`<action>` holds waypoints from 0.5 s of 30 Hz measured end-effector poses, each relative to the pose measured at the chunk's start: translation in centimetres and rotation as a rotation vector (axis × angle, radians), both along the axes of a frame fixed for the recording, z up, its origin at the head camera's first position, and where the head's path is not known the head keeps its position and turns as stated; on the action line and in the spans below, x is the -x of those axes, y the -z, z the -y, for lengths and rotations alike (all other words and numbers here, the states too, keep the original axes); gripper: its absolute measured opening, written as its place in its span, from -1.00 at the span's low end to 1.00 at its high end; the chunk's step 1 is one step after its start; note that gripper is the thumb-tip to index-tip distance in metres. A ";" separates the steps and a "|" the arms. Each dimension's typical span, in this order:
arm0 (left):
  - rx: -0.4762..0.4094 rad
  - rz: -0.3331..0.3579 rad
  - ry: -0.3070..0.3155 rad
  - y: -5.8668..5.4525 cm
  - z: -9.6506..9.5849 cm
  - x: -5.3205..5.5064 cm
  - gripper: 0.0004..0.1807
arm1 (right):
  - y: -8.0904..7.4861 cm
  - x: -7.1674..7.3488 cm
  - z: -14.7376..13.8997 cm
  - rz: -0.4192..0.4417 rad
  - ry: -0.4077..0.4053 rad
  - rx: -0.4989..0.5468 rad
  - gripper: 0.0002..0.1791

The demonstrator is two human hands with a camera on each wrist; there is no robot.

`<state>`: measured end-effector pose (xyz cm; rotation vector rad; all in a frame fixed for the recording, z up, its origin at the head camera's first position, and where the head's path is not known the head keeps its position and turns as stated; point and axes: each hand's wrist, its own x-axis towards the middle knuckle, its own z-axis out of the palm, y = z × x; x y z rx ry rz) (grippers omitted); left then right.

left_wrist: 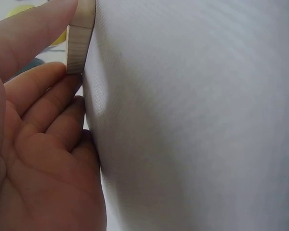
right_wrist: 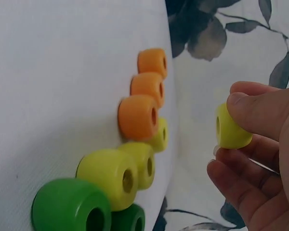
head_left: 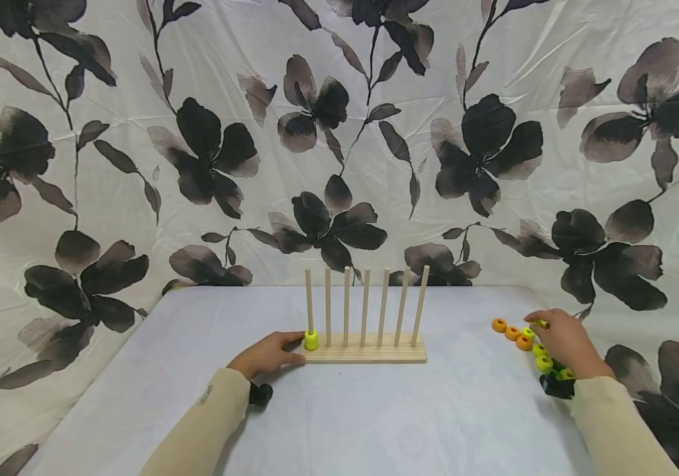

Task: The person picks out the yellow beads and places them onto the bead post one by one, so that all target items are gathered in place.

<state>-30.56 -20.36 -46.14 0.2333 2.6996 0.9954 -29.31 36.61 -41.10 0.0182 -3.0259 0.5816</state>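
Note:
The wooden peg stand (head_left: 365, 357) has a flat base with a row of several upright pegs. A yellow bead (head_left: 311, 342) sits at the foot of its leftmost peg. My left hand (head_left: 266, 355) holds the left end of the base, thumb at one corner and fingertips at the other in the left wrist view. Off to the right, my right hand (head_left: 571, 340) pinches another yellow bead (right_wrist: 231, 127) between thumb and fingers, raised above the table. Below it lie loose orange beads (right_wrist: 137, 118), yellow beads (right_wrist: 106, 175) and green beads (right_wrist: 70, 204).
A white cloth covers the table (head_left: 196, 324). Behind it hangs a floral backdrop (head_left: 399, 218). The loose beads form a slanting band near the table's right edge. A dark wrist camera (head_left: 260, 395) sits below the left hand.

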 end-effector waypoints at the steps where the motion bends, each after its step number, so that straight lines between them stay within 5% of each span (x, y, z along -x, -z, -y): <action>1: 0.001 0.000 0.000 0.0 0.0 0.0 -0.22 | -0.1 0.0 0.1 -0.004 -0.005 0.001 -0.65; 15: -0.005 0.008 -0.005 0.2 0.2 0.3 -0.19 | -1.4 -0.3 2.5 -0.078 -0.059 0.051 -0.67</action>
